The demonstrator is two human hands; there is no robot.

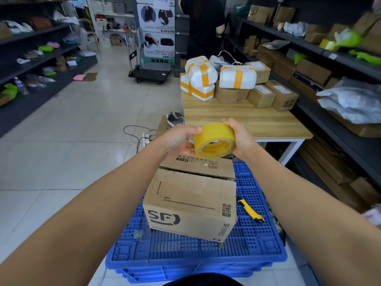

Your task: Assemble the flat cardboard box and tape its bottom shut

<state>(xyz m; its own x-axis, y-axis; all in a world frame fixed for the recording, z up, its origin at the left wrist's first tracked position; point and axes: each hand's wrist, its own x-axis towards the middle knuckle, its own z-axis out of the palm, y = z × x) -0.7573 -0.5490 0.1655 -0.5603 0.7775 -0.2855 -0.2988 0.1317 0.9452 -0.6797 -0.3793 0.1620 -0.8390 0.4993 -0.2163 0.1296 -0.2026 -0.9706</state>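
Note:
A brown cardboard box [191,201] printed with "SF" stands folded into shape on a blue plastic crate [257,240], its two top flaps folded down with a seam between them. Above the box's far side I hold a yellow tape roll [214,139] in both hands. My left hand [179,141] grips the roll's left side, thumb on the roll's upper edge. My right hand [240,137] clasps the roll's right side.
A yellow utility knife [250,211] lies on the crate right of the box. A wooden table [247,118] beyond carries taped white parcels [203,76] and small boxes. Shelves line both sides. A flat trolley [150,72] and a person stand at the back. A power strip [144,139] lies on the floor.

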